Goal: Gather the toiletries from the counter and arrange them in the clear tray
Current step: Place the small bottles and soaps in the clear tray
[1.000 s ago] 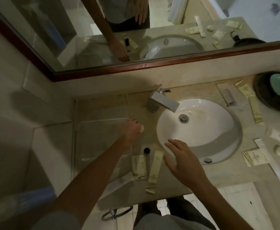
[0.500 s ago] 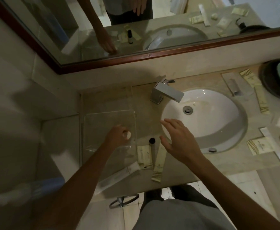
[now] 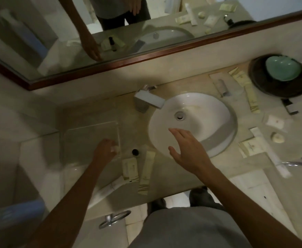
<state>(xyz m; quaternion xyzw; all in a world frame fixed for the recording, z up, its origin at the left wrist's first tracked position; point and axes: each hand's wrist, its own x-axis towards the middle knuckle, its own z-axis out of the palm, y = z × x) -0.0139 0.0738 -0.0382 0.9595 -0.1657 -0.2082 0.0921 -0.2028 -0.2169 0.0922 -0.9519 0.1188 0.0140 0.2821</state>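
Observation:
The clear tray lies on the counter left of the sink. My left hand is over its right edge, closed on a small pale round soap. My right hand hovers open above the sink's front rim, holding nothing. Just right of the tray stand a small black-capped bottle, a cream box and a long cream sachet. A white tube lies at the counter's front edge. More cream packets, a round soap and a white tube lie right of the sink.
The white sink with a square tap fills the counter's middle. A dark round tray with a green dish sits at the back right, long sachets beside it. A mirror runs along the back. A towel ring hangs below the counter.
My left hand has carried the small soap leftward from beside the tap to the tray's right edge. My right hand has lifted over the sink's rim. The camera has shifted.

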